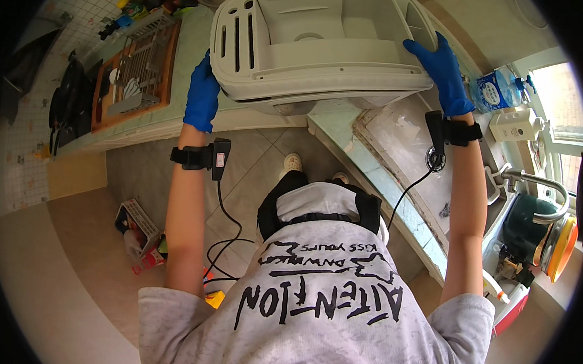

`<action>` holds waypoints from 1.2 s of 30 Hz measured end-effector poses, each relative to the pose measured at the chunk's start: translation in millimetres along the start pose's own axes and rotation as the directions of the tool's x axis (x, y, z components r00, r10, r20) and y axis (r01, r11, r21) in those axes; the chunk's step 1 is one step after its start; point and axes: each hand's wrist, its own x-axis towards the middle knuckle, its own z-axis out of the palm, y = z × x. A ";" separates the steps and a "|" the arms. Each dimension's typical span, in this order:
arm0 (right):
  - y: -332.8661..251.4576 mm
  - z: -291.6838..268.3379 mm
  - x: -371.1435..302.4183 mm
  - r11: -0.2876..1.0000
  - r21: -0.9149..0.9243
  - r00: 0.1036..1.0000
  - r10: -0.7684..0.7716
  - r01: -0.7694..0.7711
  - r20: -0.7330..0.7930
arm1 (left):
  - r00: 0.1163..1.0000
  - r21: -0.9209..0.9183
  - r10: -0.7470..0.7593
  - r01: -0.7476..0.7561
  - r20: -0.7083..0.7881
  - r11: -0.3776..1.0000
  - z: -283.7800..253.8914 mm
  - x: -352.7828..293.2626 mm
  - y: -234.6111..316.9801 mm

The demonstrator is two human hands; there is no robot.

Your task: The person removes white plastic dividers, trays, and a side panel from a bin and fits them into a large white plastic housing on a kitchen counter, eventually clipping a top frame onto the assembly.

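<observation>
A large off-white plastic storage organizer (375, 55) fills the top of the view. It has a slotted section (236, 43) on its left and an open compartment in the middle. My left hand (201, 95), in a blue glove, grips its left side, with the fingertips partly hidden against the wall. At the right end, my right hand (444, 75), gloved the same way, holds the edge, its thumb on the rim. The organizer is above the counter corner beside the sink; whether it rests on anything cannot be made out.
To the left, a metal dish rack (144, 65) stands on a wooden board (167, 79), with dark pans (70, 101) beyond. A sink basin (404, 131), curved tap (532, 178), clear blue-labelled bottle (497, 90) and white bottle (515, 125) are on the right. A crate (140, 221) sits lower left.
</observation>
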 end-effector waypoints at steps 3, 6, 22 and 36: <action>3.5 -0.5 -1.1 0.996 0.090 0.999 -0.031 0.028 0.039 | 0.999 0.004 -0.011 0.012 -0.052 1.000 4.5 0.7 -0.5; 1.5 0.2 0.8 0.999 0.009 0.999 -0.038 0.038 -0.026 | 1.000 -0.050 0.001 -0.002 -0.016 0.999 5.3 -2.0 11.2; -93.0 -59.6 14.1 0.969 -0.210 0.964 -0.072 0.128 0.255 | 0.999 0.042 0.045 -0.045 0.009 0.998 -42.1 35.1 52.9; -63.3 -42.5 -2.7 0.976 -0.070 0.975 -0.197 0.205 0.103 | 0.999 0.088 -0.035 0.037 -0.031 0.995 -24.1 29.1 50.3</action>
